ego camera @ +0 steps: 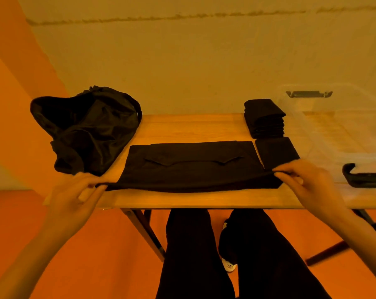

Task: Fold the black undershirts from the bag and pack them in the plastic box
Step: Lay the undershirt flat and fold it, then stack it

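Note:
A black undershirt (193, 167) lies flat as a wide strip across the wooden table (182, 199). My left hand (79, 193) pinches its near left corner, and my right hand (307, 182) pinches its near right corner, both lifted slightly off the table. A black bag (85, 128) slumps at the table's left end. A stack of folded black undershirts (264, 118) stands at the back right, with one more folded piece (276, 153) in front of it. The clear plastic box (342, 126) sits at the right with nothing visible inside.
The box has dark latch handles at its far side (309, 94) and near side (364, 176). A pale wall runs right behind the table. My legs and a shoe (228, 264) are under the table's front edge, beside its wooden legs.

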Motion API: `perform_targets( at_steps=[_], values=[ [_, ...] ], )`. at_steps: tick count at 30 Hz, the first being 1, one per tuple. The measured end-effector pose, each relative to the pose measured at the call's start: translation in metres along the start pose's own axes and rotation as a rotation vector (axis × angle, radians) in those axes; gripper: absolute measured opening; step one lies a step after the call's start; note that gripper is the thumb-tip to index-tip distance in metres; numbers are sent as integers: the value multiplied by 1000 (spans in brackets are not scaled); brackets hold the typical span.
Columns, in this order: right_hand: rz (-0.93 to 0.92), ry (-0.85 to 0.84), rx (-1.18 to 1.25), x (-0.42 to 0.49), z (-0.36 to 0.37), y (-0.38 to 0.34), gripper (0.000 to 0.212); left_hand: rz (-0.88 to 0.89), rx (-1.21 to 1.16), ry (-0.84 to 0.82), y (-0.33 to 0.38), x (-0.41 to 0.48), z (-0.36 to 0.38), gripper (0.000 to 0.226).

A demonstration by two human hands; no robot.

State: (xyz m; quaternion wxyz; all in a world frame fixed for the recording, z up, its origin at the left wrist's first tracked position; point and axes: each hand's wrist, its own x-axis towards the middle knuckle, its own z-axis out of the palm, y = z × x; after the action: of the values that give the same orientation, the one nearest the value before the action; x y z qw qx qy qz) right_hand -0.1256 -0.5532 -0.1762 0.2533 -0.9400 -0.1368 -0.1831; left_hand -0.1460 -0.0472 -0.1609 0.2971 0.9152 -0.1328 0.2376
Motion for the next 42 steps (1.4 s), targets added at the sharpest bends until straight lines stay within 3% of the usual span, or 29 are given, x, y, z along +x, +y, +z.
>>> perform_targets(
  at_steps=[3,7,11,17,24,33,37,40,42],
  values=[
    [63,30,-50,39,-1,1,10,33,118,39,-3,33,9,8],
    [122,-67,-125,87,11,13,14,-17,166,47,-18,70,24,14],
    [195,-142,-151,124,34,27,14,-58,200,-12,-31,100,42,41],
    [227,-105,-266,139,57,41,15,-42,393,-35,-44,129,63,5],
    [202,-47,-381,141,66,42,19,-86,475,-26,-60,145,82,12],
    [207,-43,-453,146,78,40,20,-2,609,-55,-64,150,101,16],
    [218,22,-458,137,79,33,25,-28,583,-11,-50,143,106,32],
    [99,105,-395,121,89,-5,30,3,497,-21,-2,129,125,35],
    [-11,-30,-312,117,114,-37,42,-8,474,-153,29,124,151,50]
  ],
)
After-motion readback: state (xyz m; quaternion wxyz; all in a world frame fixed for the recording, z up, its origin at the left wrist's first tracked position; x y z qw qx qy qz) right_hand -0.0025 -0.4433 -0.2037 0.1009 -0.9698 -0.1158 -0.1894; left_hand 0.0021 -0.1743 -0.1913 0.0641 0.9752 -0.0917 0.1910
